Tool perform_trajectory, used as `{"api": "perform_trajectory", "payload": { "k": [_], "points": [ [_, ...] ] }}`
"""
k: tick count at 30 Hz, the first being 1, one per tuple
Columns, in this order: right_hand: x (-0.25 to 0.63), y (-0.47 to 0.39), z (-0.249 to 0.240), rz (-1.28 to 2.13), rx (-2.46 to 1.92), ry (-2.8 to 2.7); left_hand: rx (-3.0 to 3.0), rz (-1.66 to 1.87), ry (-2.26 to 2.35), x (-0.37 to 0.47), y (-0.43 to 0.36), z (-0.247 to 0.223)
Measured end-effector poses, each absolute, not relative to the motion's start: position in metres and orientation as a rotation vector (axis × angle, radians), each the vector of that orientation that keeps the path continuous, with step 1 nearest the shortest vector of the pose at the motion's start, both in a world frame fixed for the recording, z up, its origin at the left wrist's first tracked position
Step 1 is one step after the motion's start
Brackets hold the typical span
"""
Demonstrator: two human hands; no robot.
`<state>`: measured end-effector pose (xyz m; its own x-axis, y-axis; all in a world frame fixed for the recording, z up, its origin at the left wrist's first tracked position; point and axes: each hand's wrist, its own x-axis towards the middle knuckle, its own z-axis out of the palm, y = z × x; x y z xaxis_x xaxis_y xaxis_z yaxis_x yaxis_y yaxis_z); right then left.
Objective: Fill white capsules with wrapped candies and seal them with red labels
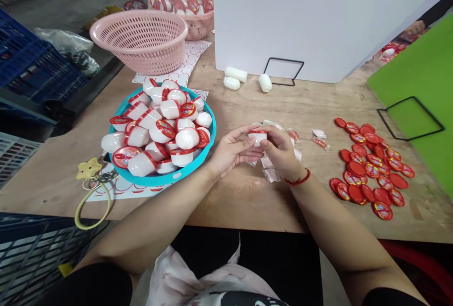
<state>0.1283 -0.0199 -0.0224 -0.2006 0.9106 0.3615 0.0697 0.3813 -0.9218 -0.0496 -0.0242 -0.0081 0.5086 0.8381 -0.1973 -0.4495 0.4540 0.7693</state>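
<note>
Between my two hands, over the middle of the wooden table, is a small white cup with a red lid [258,138]. My left hand [234,148] pinches its left side with thumb and fingers. Fingers of my right hand [281,150] are closed round its right side, the thumb at its front. Small clear packets [271,174] lie beneath and behind the hands. To the left, a blue basin [170,177] is heaped with white cups with red lids [148,118]. Loose red lids [356,169] are spread over the table to the right.
A pink basket [141,56] stands behind the basin, with another filled pink basket [198,25] further back. White cylindrical pieces [236,74] lie before the white board [276,18]. A green board [421,79] stands right. A keyring [94,183] lies at the left edge.
</note>
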Motion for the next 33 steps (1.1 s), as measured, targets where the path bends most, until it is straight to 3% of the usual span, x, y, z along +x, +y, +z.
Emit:
{"api": "perform_trajectory", "payload": {
  "k": [13,33],
  "points": [
    [0.114,-0.033,-0.024,1.277,-0.897,-1.264,0.747,0.801,0.496,-0.056,-0.025,0.0],
    [0.111,-0.033,-0.033,1.03,-0.937,-1.449,0.856,0.995,0.719,-0.048,-0.03,0.0]
  ]
}}
